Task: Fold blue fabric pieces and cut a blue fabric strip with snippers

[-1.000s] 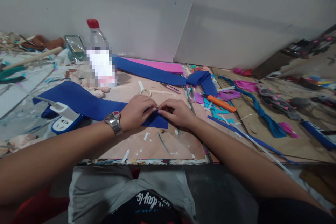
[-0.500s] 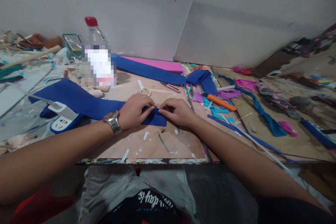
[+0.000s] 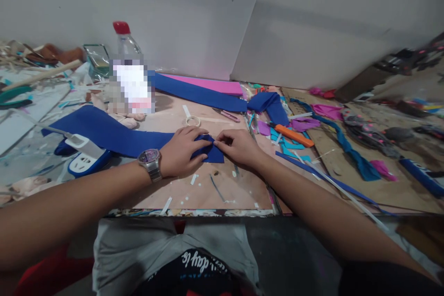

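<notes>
A long dark blue strip of sheet material (image 3: 114, 132) lies across the tabletop (image 3: 180, 189) from the left to the middle. My left hand (image 3: 182, 150), with a metal watch (image 3: 150, 162) on its wrist, rests on the strip's right end with fingers curled onto it. Facing it, my right hand (image 3: 237, 145) pinches the same end's upper edge with its fingertips. The two hands nearly touch over the blue end piece.
A clear bottle with a red cap (image 3: 126, 71) stands behind. A tape ring (image 3: 193, 121), an orange utility knife (image 3: 294, 135), small scissors (image 3: 227, 114), a white power strip (image 3: 85, 159), pink and blue sheets (image 3: 208, 88) and coloured scraps litter the table.
Both hands shifted slightly up and right on the blue strip's end; the fingers have worked the end, which now looks folded into a point.
</notes>
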{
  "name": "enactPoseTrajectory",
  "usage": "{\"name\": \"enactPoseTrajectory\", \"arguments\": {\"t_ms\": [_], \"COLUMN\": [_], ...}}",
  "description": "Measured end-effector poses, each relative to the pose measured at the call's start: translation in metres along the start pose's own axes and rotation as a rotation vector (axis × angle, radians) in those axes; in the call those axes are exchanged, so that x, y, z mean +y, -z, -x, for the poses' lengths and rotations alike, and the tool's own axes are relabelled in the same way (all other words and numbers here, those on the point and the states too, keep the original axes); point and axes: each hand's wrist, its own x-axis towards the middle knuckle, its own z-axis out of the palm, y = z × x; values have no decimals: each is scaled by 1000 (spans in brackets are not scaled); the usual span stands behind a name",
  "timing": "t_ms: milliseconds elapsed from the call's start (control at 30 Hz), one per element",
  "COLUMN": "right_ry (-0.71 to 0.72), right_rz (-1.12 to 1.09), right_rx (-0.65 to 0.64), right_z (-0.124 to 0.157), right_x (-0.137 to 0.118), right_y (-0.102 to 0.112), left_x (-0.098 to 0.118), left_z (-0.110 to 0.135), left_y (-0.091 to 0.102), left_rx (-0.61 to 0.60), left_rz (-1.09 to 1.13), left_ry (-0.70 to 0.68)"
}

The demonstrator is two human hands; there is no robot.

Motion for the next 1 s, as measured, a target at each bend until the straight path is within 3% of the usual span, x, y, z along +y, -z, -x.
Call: {"name": "enactPoseTrajectory", "arguments": {"t_ms": [667, 1000], "right_ry": [4, -89], "right_rz": [15, 30], "right_rx": [-34, -28], "right_z": [1, 0], "right_x": [-5, -5], "right_y": [5, 1], "left_x": [3, 3], "left_z": [0, 1], "left_y": [2, -1], "left_rx": [-138, -143], "left_rz": [-74, -91], "left_ry": [90, 94]}}
